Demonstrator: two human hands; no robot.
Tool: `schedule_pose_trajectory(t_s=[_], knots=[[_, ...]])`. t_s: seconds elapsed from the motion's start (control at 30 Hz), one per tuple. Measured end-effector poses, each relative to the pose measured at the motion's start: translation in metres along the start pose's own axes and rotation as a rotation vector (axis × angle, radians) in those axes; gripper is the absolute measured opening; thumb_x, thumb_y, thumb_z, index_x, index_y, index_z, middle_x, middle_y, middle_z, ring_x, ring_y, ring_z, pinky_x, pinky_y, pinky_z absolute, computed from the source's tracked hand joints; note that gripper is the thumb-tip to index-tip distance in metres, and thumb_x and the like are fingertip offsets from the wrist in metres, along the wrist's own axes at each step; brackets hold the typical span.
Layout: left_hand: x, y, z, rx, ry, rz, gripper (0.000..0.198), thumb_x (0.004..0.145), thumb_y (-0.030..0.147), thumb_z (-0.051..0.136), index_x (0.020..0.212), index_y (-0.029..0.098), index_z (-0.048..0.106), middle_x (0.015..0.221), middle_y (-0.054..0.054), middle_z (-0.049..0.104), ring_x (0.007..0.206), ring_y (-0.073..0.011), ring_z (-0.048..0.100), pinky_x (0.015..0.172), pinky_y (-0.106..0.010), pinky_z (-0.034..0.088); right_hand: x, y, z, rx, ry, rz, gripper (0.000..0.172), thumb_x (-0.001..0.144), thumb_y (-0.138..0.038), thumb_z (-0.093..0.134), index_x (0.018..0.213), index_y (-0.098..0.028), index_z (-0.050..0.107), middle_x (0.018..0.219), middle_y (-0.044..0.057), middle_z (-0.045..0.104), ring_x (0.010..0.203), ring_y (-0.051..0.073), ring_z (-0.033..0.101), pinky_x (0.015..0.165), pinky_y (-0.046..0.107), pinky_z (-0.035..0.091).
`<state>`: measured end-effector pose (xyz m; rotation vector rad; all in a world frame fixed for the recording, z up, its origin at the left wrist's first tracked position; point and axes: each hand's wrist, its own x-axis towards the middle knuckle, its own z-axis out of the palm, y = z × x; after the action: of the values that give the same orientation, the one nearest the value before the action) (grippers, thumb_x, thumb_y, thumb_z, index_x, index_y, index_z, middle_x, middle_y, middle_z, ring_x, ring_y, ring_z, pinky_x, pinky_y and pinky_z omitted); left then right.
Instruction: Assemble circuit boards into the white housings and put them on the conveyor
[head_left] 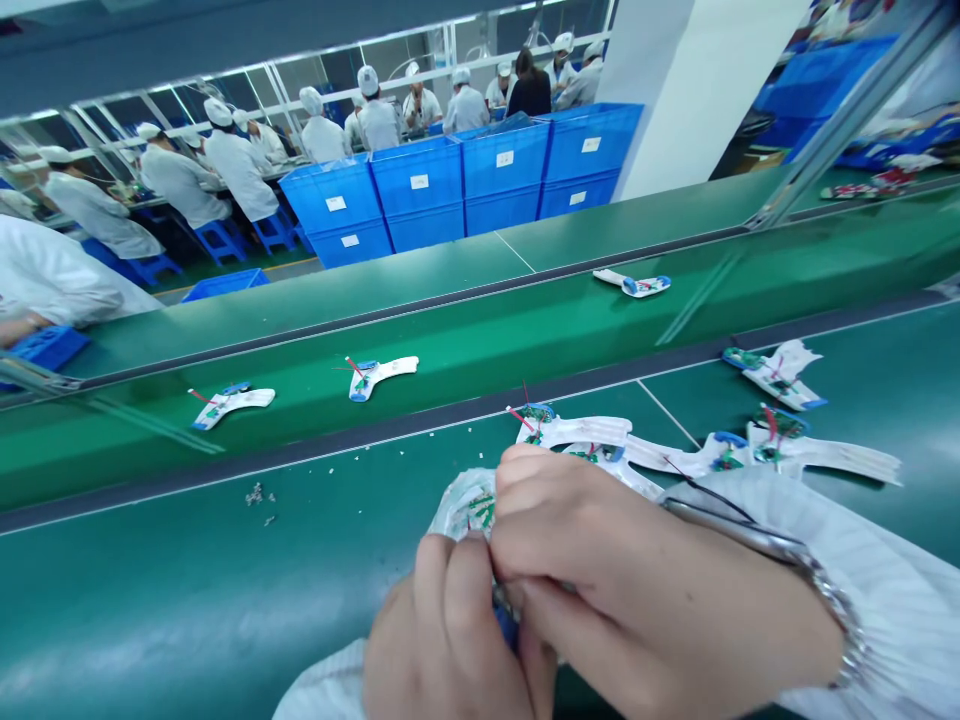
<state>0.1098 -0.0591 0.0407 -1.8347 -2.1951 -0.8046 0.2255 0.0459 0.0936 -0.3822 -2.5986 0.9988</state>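
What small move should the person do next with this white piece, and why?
Probably ease the hands slightly apart to check the blue part of the white piece. The left hand and the right hand pinch the piece together there and hide most of that spot, while the similar pieces on the green belt show their blue parts openly for comparison.

The left hand and right hand pinch a white strip carrying a small circuit board, above a green conveyor belt, with similar strips lying just beside them and blue crates beyond
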Motion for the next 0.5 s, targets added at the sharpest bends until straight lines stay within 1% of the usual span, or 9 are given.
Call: schedule_pose_trajectory(t_s=[0.1, 0.2, 0.23, 0.3, 0.33, 0.37, 0.43, 0.47, 0.5], knots=[[0.006, -0.005, 0.006, -0.098, -0.123, 0.053, 0.036, 0.094, 0.043, 0.022, 0.108, 0.020, 0.046, 0.078, -0.011, 0.066, 0.058, -0.0292, 0.066, 0.051, -0.038, 0.048, 0.003, 0.008, -0.002, 0.036, -0.052, -0.002, 0.025, 0.078, -0.005, 0.044, 0.057, -0.017, 0.040, 0.056, -0.004, 0.045, 0.057, 0.010, 0.040, 0.068, 0.026, 0.036], [0.009, -0.015, 0.014, -0.223, -0.213, 0.033, 0.048, 0.094, 0.052, 0.021, 0.122, 0.018, 0.039, 0.095, -0.016, 0.066, 0.074, -0.0309, 0.069, 0.059, -0.040, 0.051, 0.011, 0.025, -0.006, 0.069, -0.096, 0.050, 0.028, 0.080, -0.004, 0.046, 0.055, -0.016, 0.043, 0.055, -0.005, 0.044, 0.058, 0.009, 0.042, 0.065, 0.022, 0.038], [0.010, -0.019, 0.016, -0.265, -0.234, 0.009, 0.054, 0.093, 0.055, 0.022, 0.129, 0.017, 0.035, 0.104, -0.018, 0.064, 0.082, -0.0317, 0.069, 0.063, -0.041, 0.052, 0.014, 0.036, -0.009, 0.058, -0.090, 0.116, 0.028, 0.082, -0.006, 0.047, 0.056, -0.016, 0.048, 0.056, -0.005, 0.047, 0.059, 0.008, 0.044, 0.064, 0.021, 0.038], [0.012, -0.028, 0.020, -0.353, -0.269, -0.053, 0.062, 0.092, 0.059, 0.026, 0.139, 0.018, 0.026, 0.113, -0.018, 0.061, 0.094, -0.0324, 0.066, 0.069, -0.042, 0.052, 0.020, 0.067, -0.022, -0.029, -0.014, 0.340, 0.027, 0.087, -0.015, 0.051, 0.061, -0.016, 0.059, 0.060, -0.004, 0.056, 0.061, 0.009, 0.051, 0.061, 0.021, 0.040], [0.013, -0.033, 0.021, -0.390, -0.285, -0.085, 0.064, 0.092, 0.059, 0.029, 0.142, 0.019, 0.024, 0.114, -0.016, 0.060, 0.097, -0.0323, 0.065, 0.070, -0.041, 0.052, 0.022, 0.086, -0.031, -0.116, 0.066, 0.509, 0.027, 0.088, -0.023, 0.053, 0.065, -0.016, 0.064, 0.062, -0.003, 0.060, 0.061, 0.009, 0.053, 0.059, 0.021, 0.041], [0.014, -0.037, 0.022, -0.408, -0.299, -0.114, 0.064, 0.091, 0.059, 0.031, 0.143, 0.021, 0.024, 0.114, -0.015, 0.060, 0.098, -0.0323, 0.065, 0.071, -0.041, 0.052, 0.023, 0.106, -0.042, -0.201, 0.157, 0.629, 0.029, 0.091, -0.027, 0.051, 0.070, -0.014, 0.066, 0.066, -0.001, 0.062, 0.063, 0.011, 0.056, 0.059, 0.022, 0.042], [0.017, -0.045, 0.023, -0.407, -0.349, -0.137, 0.060, 0.091, 0.056, 0.034, 0.142, 0.024, 0.030, 0.113, -0.013, 0.060, 0.096, -0.0314, 0.064, 0.071, -0.042, 0.052, 0.023, 0.144, -0.064, -0.343, 0.295, 0.785, 0.040, 0.098, -0.026, 0.037, 0.077, -0.008, 0.066, 0.075, 0.005, 0.064, 0.073, 0.015, 0.061, 0.065, 0.026, 0.045], [0.019, -0.049, 0.024, -0.396, -0.390, -0.133, 0.057, 0.091, 0.054, 0.036, 0.140, 0.024, 0.035, 0.112, -0.012, 0.060, 0.092, -0.0305, 0.065, 0.070, -0.042, 0.052, 0.025, 0.160, -0.072, -0.400, 0.337, 0.841, 0.043, 0.100, -0.027, 0.031, 0.083, -0.007, 0.066, 0.083, 0.006, 0.064, 0.080, 0.016, 0.062, 0.071, 0.027, 0.047], [0.020, -0.052, 0.026, -0.380, -0.436, -0.119, 0.054, 0.090, 0.051, 0.038, 0.137, 0.024, 0.040, 0.109, -0.012, 0.061, 0.087, -0.0296, 0.065, 0.069, -0.042, 0.052, 0.028, 0.174, -0.078, -0.443, 0.360, 0.883, 0.040, 0.101, -0.028, 0.032, 0.091, -0.008, 0.065, 0.092, 0.006, 0.064, 0.087, 0.017, 0.063, 0.075, 0.030, 0.049]])
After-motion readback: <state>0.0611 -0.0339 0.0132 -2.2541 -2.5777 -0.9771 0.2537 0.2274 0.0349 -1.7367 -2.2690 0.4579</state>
